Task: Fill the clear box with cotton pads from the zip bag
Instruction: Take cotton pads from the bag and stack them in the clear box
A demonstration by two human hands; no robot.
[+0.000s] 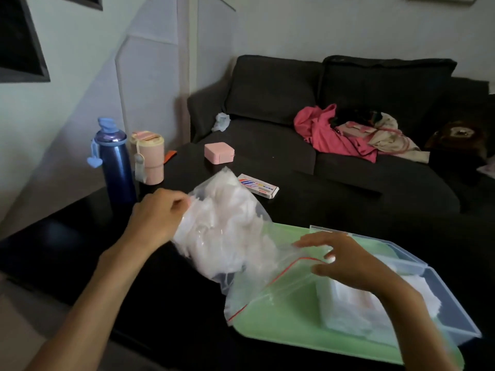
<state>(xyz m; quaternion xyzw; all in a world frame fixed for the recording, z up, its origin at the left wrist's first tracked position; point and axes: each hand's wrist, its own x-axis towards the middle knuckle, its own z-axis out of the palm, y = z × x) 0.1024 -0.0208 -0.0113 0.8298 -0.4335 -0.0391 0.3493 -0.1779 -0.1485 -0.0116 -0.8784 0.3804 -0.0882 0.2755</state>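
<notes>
A left hand (158, 214) grips the zip bag (235, 236) of cotton pads, its mouth lying under the spread, empty right hand (345, 259) beside the clear box (434, 295), where tilting may spill pads onto the surface (160, 303).

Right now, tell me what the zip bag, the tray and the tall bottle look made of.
Zip bag: thin clear plastic film, creased, contents showing through. Tray: likely matte green plastic, even colour. Bottle: probably glossy blue metal with a plastic cap; unsure.
</notes>
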